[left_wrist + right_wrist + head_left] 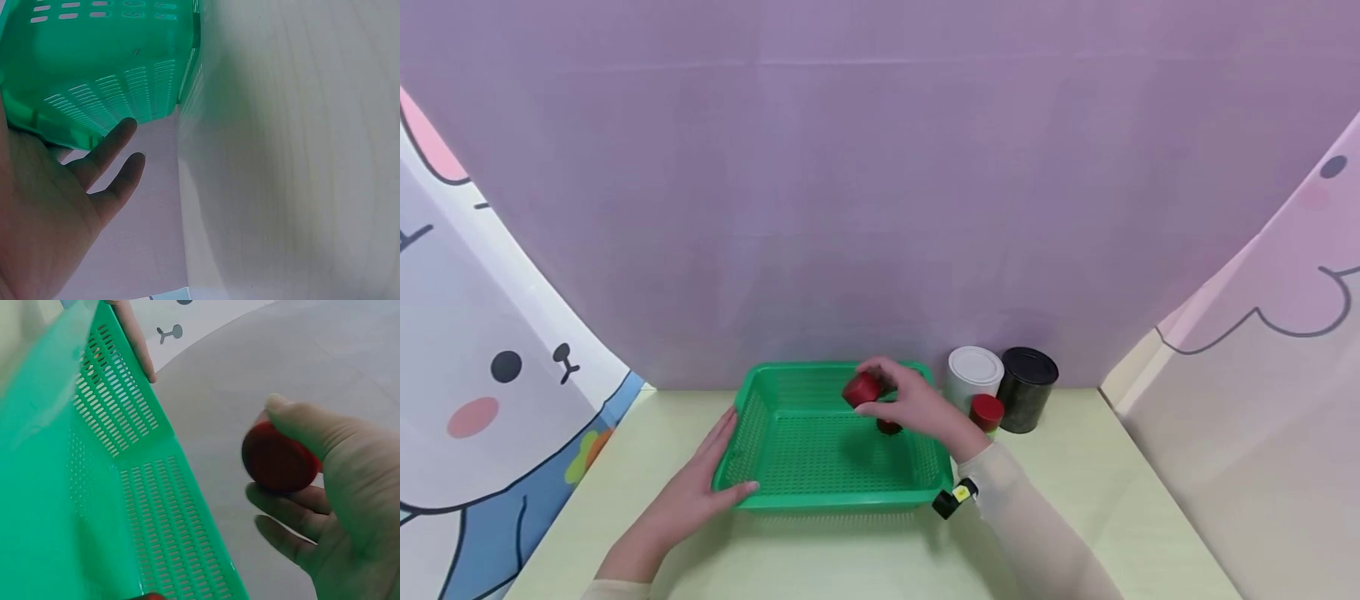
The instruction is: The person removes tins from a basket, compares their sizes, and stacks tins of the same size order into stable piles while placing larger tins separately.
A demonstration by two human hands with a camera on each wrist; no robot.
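Note:
My right hand (910,404) is over the right half of a green plastic basket (831,502). Between thumb and fingers it holds a small red cylindrical object (861,389), whose round, dark red end (280,461) faces the right wrist camera. Below that hand, a second dark red object (889,427) lies in the basket, mostly covered in the head view. At the basket's near left corner, my left hand (692,492) rests with fairly straight fingers along the left side and its thumb by the front rim. Two of its fingers (112,150) extend loosely in the left wrist view.
Right of the basket stand a white-lidded can (975,375), a black can (1027,390) and a smaller red-lidded container (986,412). A purple cloth (850,208) hangs behind the pale table (1075,500). Printed cloths (490,333) flank both sides.

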